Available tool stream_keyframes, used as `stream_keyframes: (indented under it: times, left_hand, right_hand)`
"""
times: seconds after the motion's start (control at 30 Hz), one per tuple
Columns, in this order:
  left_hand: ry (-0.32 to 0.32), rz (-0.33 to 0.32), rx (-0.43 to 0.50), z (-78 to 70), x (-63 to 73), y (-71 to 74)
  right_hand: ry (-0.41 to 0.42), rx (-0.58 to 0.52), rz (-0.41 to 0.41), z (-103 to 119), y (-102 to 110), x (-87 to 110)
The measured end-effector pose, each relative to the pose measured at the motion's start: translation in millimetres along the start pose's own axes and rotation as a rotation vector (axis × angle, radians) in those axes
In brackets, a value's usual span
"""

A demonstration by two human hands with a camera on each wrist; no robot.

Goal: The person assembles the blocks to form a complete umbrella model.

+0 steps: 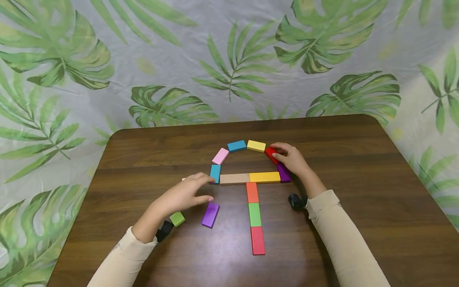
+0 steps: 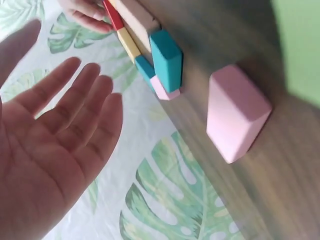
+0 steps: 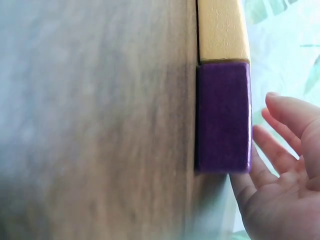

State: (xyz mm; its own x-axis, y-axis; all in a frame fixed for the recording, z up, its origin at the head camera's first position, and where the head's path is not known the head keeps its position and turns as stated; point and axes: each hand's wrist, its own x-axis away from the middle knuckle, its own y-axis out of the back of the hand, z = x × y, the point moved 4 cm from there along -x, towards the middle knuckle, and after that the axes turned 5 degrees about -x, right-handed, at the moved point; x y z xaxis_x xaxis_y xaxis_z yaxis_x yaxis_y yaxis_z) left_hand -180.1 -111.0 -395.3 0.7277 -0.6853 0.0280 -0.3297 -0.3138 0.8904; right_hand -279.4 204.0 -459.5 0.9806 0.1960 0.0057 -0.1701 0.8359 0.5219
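Note:
My left hand hovers with fingers extended, its fingertips overlapping the lower end of a teal block in the head view. The left palm looks empty in the left wrist view, where a pink block stands on the table beyond it. My right hand is at the red block on the arch's right side. Its thumb and fingertips lie right at that block's outer edge. Just below sits a dark purple block, beside the right hand's fingers in the right wrist view.
Pink, blue and yellow blocks continue the arch. Beige and orange-yellow blocks form its base. An orange, green and red column runs downward. Purple and lime blocks lie loose.

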Motion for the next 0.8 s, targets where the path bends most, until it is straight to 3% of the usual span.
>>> stream_keyframes:
  times: [0.23, 0.4, 0.57, 0.8]
  left_hand:
    - [0.019, 0.126, -0.031, -5.2, 18.7, -24.0]
    - [0.034, 0.166, -0.052, -7.1, 25.3, -39.6]
    - [0.05, 0.163, -0.068, -6.3, 28.0, -50.1]
    - [0.037, 0.109, -0.128, -5.3, 27.8, -54.1]
  right_hand:
    - [0.014, 0.012, 0.015, -1, 4, 11.6]
    - [0.013, 0.008, 0.052, -5, 5, 23.1]
    - [0.051, -0.012, 0.072, -6, 6, 30.0]
    - [0.071, -0.011, 0.084, -10, 7, 32.7]
